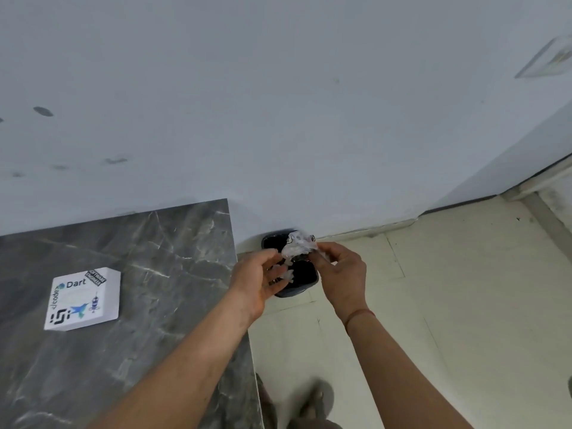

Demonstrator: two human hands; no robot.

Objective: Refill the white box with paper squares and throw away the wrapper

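Observation:
The white box (84, 300), its lid shut and covered in stickers, lies on the grey marble table (154, 274) at the left. Off the table's right edge, both hands hold a crumpled clear plastic wrapper (297, 246) above a small dark bin (305, 274) standing on the floor by the wall. My right hand (339, 270) pinches the wrapper's upper part. My left hand (260, 277) holds its lower, dangling part with fingers curled around it. No paper squares are in sight.
A white wall runs behind the table and bin. Pale floor tiles (433, 289) spread to the right. My sandalled feet (312, 400) stand beside the table's right edge. A wall corner juts out at the far right.

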